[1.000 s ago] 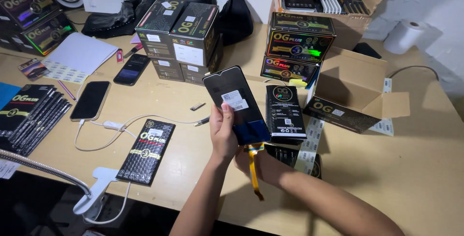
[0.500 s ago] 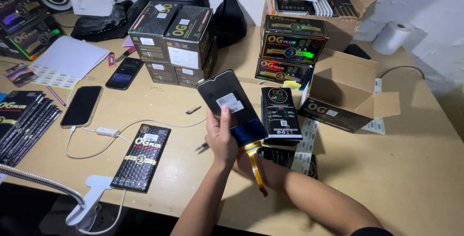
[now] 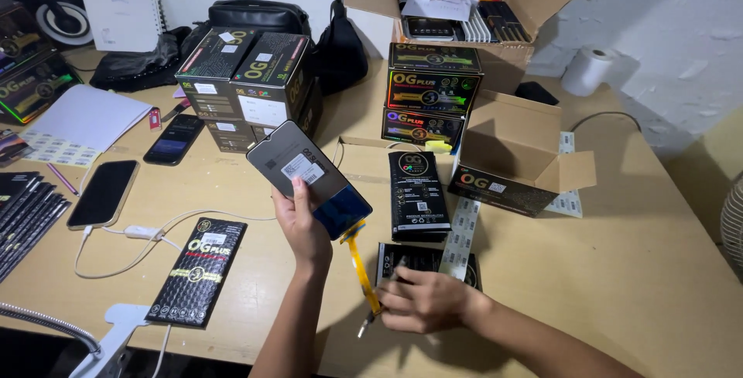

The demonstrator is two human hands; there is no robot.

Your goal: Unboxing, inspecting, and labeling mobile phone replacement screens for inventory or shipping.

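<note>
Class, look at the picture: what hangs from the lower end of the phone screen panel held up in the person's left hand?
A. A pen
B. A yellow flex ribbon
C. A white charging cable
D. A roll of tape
B: a yellow flex ribbon runs down from the panel in the left hand to the right hand.

A paper roll (image 3: 590, 70) stands near the open cardboard box (image 3: 517, 153); a phone (image 3: 104, 193) lies charging.

Both hands (image 3: 302, 227) & forearms bare; no rings, apparently; no sleeves.
</note>
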